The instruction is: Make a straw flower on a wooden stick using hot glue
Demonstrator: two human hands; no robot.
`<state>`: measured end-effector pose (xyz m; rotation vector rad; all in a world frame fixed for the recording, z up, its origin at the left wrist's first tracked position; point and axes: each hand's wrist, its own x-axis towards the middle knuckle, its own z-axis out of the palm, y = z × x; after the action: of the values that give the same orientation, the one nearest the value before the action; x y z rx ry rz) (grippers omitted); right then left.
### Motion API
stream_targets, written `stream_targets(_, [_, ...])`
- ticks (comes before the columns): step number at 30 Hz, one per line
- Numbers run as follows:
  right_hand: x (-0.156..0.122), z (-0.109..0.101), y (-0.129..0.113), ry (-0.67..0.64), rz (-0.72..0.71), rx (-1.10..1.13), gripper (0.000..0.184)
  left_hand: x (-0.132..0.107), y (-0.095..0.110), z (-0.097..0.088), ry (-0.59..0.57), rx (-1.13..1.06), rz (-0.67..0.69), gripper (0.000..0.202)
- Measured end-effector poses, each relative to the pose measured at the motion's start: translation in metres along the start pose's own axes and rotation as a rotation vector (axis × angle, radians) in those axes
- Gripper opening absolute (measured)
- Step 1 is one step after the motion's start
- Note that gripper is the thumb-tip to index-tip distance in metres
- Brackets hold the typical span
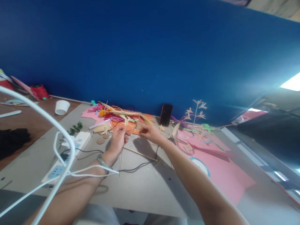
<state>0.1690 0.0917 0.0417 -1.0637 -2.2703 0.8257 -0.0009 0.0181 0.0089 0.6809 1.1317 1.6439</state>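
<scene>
My left hand (118, 139), with a bracelet at the wrist, is closed in a pinch over the middle of the table. Between its fingertips stands a pale straw-coloured husk flower (126, 122), its narrow strips pointing up. A thin stem or wire (120, 161) hangs below that hand. Just to the right, my right hand (149, 132) is also closed, thumb and fingers together; anything in them is too small to make out. The two hands are a short way apart. Under them lie a thin stick (140, 153) and a black cable (138, 168).
Husk strips (131, 112) and colourful craft pieces lie behind my hands. A dark phone (166, 114) leans on the blue partition (150, 56). At right are a finished husk-flower stem (195, 114) and pink paper (225, 168). A power strip (81, 140), white cable (70, 147) and paper cup (62, 107) are left.
</scene>
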Motion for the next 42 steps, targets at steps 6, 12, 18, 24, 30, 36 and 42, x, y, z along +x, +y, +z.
stream_targets(6, [-0.008, -0.002, -0.001, 0.212, 0.044, 0.031, 0.004, -0.003, 0.001, 0.002, -0.018, -0.012, -0.013, 0.024])
stream_targets(12, [-0.016, 0.011, -0.006, 0.38, 0.178, 0.343, 0.018, -0.008, 0.001, 0.002, -0.148, -0.048, -0.047, 0.028])
stream_targets(18, [-0.027, 0.025, -0.017, 0.271, 0.202, 0.599, 0.021, -0.019, 0.002, 0.005, -0.253, -0.048, -0.003, 0.026])
stream_targets(24, [-0.034, 0.023, -0.037, 0.202, 0.218, 0.77, 0.018, -0.023, -0.002, 0.007, -0.258, -0.005, 0.05, 0.023])
stream_targets(30, [-0.036, 0.027, -0.048, 0.195, 0.195, 0.804, 0.018, -0.024, -0.005, 0.005, -0.234, 0.107, 0.089, 0.023])
stream_targets(36, [-0.035, 0.027, -0.046, 0.209, 0.233, 0.759, 0.02, -0.028, 0.0, 0.006, -0.257, 0.203, 0.135, 0.021])
stream_targets(42, [-0.035, 0.022, -0.043, 0.18, 0.253, 0.771, 0.018, -0.026, 0.002, 0.005, -0.31, 0.176, 0.067, 0.028])
